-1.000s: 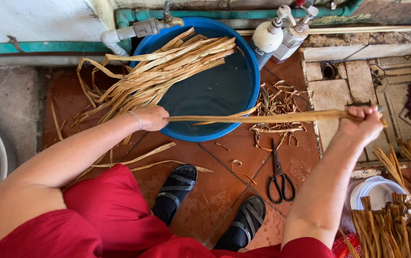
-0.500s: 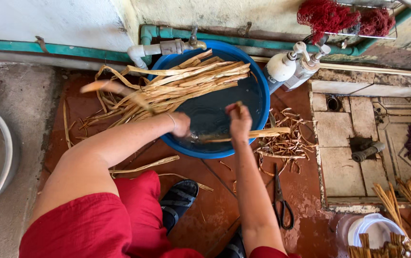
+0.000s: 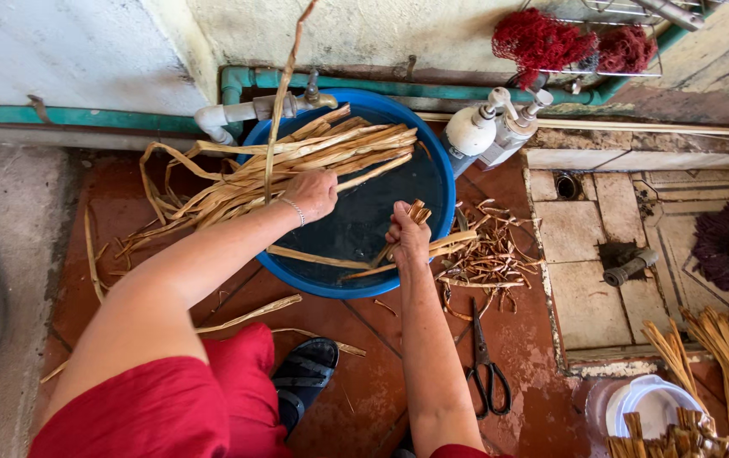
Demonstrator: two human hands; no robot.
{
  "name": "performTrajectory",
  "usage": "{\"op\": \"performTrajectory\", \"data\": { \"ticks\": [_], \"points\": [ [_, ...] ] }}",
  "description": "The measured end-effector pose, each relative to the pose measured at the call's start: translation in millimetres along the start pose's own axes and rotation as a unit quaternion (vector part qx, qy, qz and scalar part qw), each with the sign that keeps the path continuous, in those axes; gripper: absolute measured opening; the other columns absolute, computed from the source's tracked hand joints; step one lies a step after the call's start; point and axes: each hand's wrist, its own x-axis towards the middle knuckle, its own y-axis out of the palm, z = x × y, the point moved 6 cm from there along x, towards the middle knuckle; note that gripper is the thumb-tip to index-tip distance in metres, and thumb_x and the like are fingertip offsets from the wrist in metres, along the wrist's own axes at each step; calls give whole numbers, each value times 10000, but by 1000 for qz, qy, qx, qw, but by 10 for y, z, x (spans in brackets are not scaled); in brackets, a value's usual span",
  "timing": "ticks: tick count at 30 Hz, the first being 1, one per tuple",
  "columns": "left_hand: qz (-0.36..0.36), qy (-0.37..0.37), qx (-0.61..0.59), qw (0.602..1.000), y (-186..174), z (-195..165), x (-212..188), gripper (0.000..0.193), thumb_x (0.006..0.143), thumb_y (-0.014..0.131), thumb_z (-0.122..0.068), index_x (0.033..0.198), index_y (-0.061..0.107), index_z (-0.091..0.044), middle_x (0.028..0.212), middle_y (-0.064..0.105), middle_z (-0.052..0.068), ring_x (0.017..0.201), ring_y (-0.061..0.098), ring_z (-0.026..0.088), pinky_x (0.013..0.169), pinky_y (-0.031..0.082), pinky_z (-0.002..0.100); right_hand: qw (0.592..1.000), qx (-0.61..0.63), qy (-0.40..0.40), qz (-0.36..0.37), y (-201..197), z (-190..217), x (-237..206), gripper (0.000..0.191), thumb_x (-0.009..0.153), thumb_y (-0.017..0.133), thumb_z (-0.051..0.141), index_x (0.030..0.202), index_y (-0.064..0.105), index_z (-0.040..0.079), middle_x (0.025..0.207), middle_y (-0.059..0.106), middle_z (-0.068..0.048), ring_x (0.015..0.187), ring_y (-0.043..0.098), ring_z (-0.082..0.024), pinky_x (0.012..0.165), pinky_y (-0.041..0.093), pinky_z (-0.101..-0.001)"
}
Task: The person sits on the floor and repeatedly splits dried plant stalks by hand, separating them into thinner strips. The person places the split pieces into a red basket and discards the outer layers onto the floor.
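hands working fibre strips over a blue basin

the left hand [image 3: 312, 193] is pinching a long strip [image 3: 284, 85] rising upward; the right hand [image 3: 407, 237] is clenching folded strips [image 3: 415, 212] above the water-filled blue basin [image 3: 436, 170]. a flat, dry bundle [image 3: 296, 161] is spanning the rim; scissors [image 3: 485, 365] and scraps [image 3: 487, 254] are crowding the wet floor rightward.

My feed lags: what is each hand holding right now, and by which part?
Right hand grips a short bundle of strips near their upper ends; left hand pinches one long strip at its lower part.
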Motion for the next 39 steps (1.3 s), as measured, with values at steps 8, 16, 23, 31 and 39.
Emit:
{"op": "performTrajectory", "data": {
  "ticks": [8,16,23,31,39],
  "points": [
    [109,-27,-218,969,273,-199,-603,206,929,643,-276,996,711,-94,902,779,142,850,769,290,786,593,417,996,49,-73,-3,-88,266,-2,230,943,739,228,1097,697,63,905,761,-102,574,547,-94,491,424,-235],
    [97,32,-229,968,78,-942,-269,343,1033,571,-362,1015,655,-30,811,708,223,747,700,381,691,512,468,994,-78,-76,19,11,278,-221,246,977,770,212,1142,744,31,969,698,-36,731,591,-78,510,384,-217],
    [103,82,-264,955,15,-1517,12,340,1021,505,-309,907,658,-27,836,726,212,779,726,367,711,551,464,985,86,-77,130,217,540,-452,375,1075,472,231,1361,570,8,1371,643,-188,1282,596,-283,1127,462,-439],
    [155,58,-156,974,7,-2052,-74,459,933,430,-352,915,766,-40,979,766,204,956,761,340,880,584,457,970,191,-84,125,-52,841,-374,187,1071,466,165,1045,588,25,1132,692,-210,1128,648,-353,1069,512,-510],
    [116,166,-107,973,92,-2461,-221,303,886,544,-312,891,755,-95,890,733,156,867,738,316,748,564,448,934,342,-104,15,-558,1566,-300,250,1130,402,97,909,515,62,741,512,-30,604,477,-153,587,504,-330]
  ]
}}
